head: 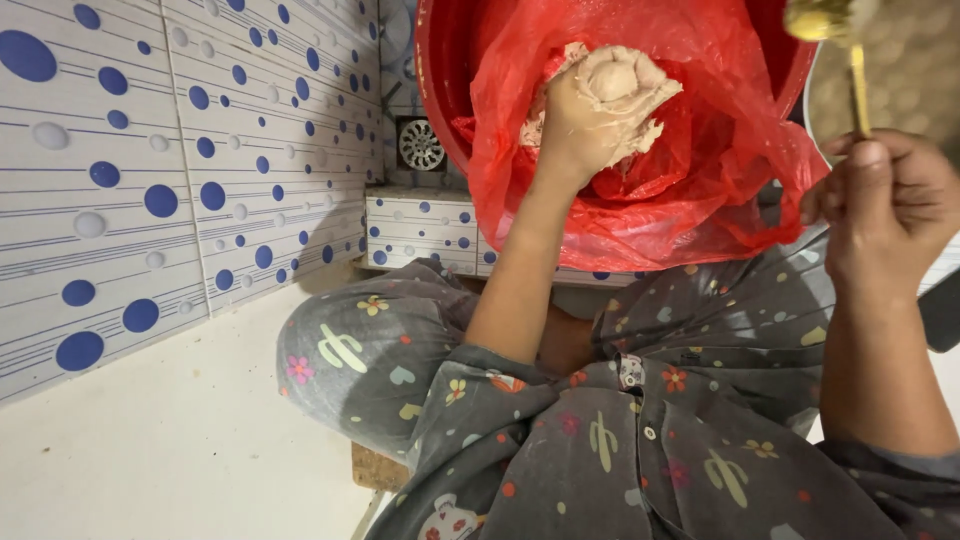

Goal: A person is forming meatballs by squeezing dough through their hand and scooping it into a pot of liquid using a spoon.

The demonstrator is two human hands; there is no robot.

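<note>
My left hand (pixel 575 125) reaches into a red plastic bag (pixel 720 150) that lines a red tub (pixel 440 90). It grips a pale lump of dough (pixel 612 78), and bits of dough stick to the fingers. To the right, my right hand (pixel 890 210) is closed around the thin handle of a golden spoon (pixel 858 90). The spoon stands upright, its bowl at the top edge carrying something yellowish. Both arms come out of a grey garment (pixel 650 440) printed with flowers and cacti.
A white tiled wall with blue dots (pixel 150 180) fills the left side. A round metal drain grate (pixel 420 145) sits beside the tub, above a tiled step (pixel 420 225). Pale floor (pixel 170 430) lies at the lower left, with a wooden seat edge (pixel 378 468) under the garment.
</note>
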